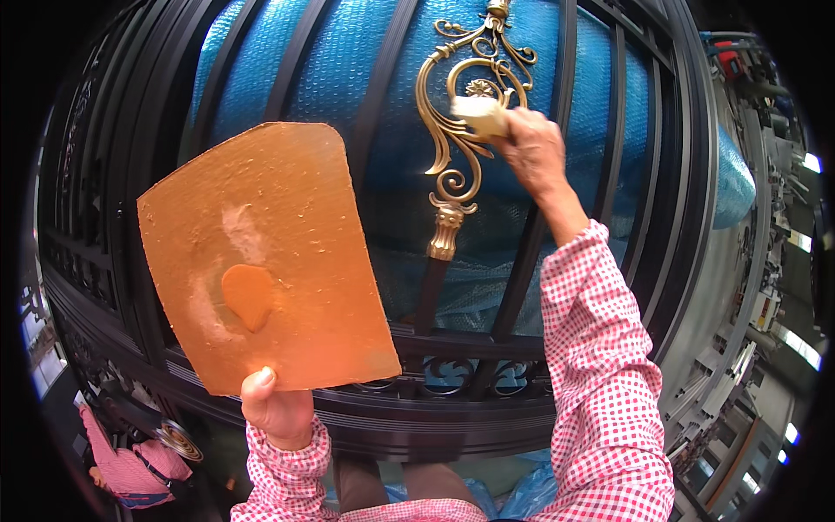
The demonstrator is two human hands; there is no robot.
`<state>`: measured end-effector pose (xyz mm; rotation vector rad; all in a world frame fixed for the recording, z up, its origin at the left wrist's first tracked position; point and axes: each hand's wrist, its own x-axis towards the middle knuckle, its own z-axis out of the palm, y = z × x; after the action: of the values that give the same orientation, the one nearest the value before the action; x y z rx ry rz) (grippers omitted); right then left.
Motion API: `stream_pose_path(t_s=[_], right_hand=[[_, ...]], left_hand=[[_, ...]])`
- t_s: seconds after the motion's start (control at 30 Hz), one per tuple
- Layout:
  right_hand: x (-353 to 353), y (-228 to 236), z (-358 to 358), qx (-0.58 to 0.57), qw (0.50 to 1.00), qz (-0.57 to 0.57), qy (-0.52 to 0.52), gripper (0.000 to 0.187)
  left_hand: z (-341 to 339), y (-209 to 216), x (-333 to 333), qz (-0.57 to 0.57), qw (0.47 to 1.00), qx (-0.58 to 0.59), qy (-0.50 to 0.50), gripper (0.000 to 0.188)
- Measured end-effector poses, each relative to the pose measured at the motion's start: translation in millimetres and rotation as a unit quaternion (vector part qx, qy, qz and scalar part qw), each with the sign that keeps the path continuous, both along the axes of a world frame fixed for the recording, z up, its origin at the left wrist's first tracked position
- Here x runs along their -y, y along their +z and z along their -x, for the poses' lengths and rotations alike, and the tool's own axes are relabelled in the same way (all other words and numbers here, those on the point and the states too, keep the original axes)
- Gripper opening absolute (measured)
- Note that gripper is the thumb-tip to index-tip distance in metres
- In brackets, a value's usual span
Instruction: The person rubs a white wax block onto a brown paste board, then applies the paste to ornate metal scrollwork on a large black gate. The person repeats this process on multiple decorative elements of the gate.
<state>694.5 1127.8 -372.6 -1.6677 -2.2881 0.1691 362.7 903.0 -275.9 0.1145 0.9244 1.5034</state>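
My left hand (277, 409) grips the lower edge of a flat board (313, 261), thumb on top. The board is coated in orange-gold paint, with a wet puddle of paint (248, 296) and paler rubbed patches. My right hand (532, 143) is closed around a small pale cream applicator (480, 115), blurred by motion; brush or sponge I cannot tell. It is over the gold scroll ornament (474, 165), beside its flower centre, and whether it touches is unclear. The ornament is set on a bar of a black metal gate (383, 87).
Blue bubble wrap (335, 78) shows behind the gate's bars. A person in pink (143, 470) is at the lower left, near a round coiled object (180, 441). Metal parts and profiles (726, 374) lie along the right side. Blue plastic sheeting (531, 487) lies near my legs.
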Motion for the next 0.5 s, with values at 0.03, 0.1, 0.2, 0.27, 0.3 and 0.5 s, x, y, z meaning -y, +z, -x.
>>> stream_pose_path(t_s=[0.03, 0.1, 0.2, 0.27, 0.3, 0.5], right_hand=[[4, 2, -7, 0.023, 0.999, -0.010, -0.039, 0.024], [11, 7, -14, 0.010, 0.995, -0.029, -0.097, 0.022], [10, -2, 6, -0.028, 0.998, -0.044, 0.023, 0.022], [9, 1, -2, 0.009, 0.999, -0.043, -0.012, 0.023], [7, 0, -11, 0.020, 0.997, -0.042, -0.067, 0.024], [30, 5, 34, -0.061, 0.997, -0.009, 0.054, 0.021]], left_hand=[[2, 1, 0, 0.002, 1.000, 0.000, 0.002, 0.064], [3, 1, 0, 0.007, 1.000, -0.004, 0.001, 0.064], [5, 0, -1, 0.013, 1.000, -0.014, 0.003, 0.064], [7, 1, 1, 0.018, 1.000, -0.012, 0.011, 0.063], [8, 2, 1, 0.015, 1.000, -0.016, 0.010, 0.063], [14, 3, 3, 0.006, 1.000, -0.018, -0.001, 0.063]])
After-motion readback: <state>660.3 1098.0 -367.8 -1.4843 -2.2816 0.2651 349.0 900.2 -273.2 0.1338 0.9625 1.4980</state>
